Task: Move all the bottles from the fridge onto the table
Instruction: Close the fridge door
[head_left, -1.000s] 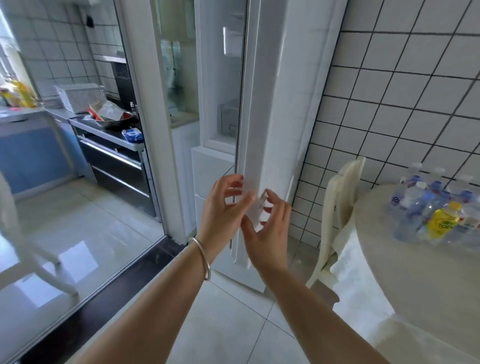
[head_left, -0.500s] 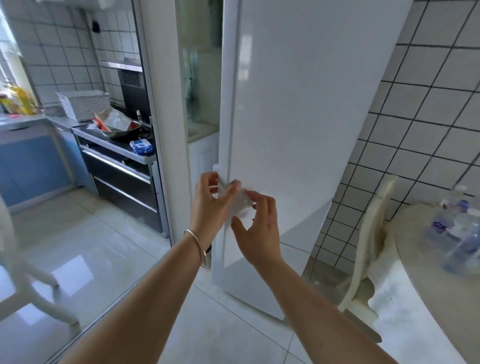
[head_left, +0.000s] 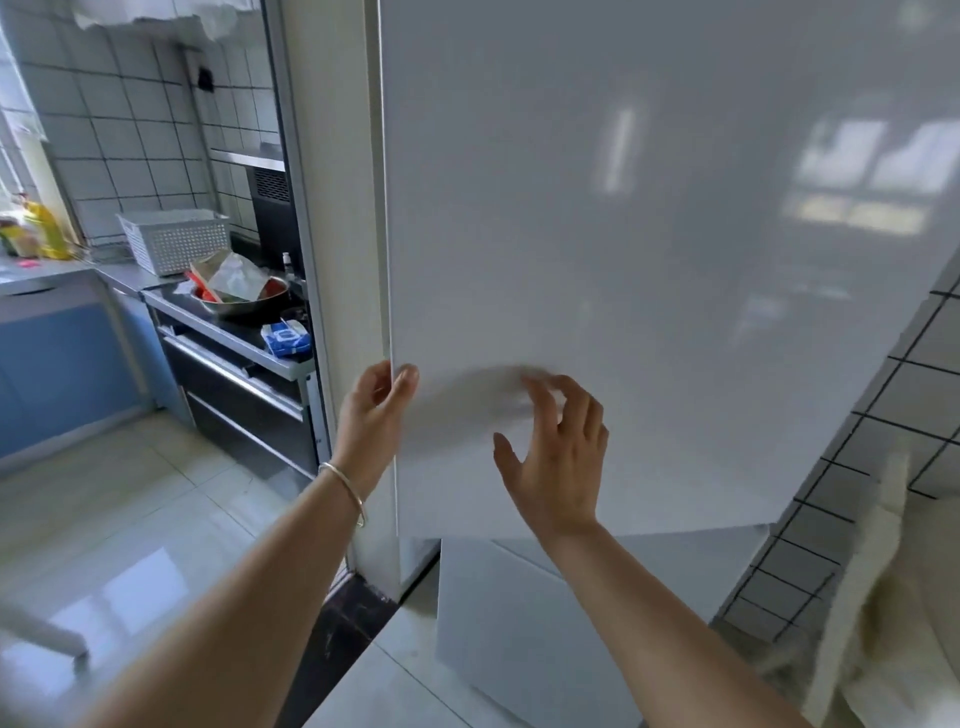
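The glossy white fridge door (head_left: 649, 234) fills most of the view, and nothing of the fridge's inside shows. My left hand (head_left: 371, 415) holds the door's left edge, thumb on the front and fingers hooked behind it; a thin bangle circles that wrist. My right hand (head_left: 556, 457) is spread flat just in front of the door face, casting a shadow on it, and holds nothing. The lower fridge compartment (head_left: 545, 623) sits below the door. No bottles and no tabletop are in view.
A white door post (head_left: 337, 208) stands just left of the fridge, with a dark floor threshold (head_left: 337, 623) at its foot. Beyond it are a kitchen counter with a white basket (head_left: 174, 241) and a pan (head_left: 244, 299). A blurred white chair (head_left: 857, 597) stands at the lower right by the tiled wall.
The door, edge-on with the interior visible a second ago, has swung across so that its front face covers the opening. The table with bottles has left the view. My right hand has opened and moved right.
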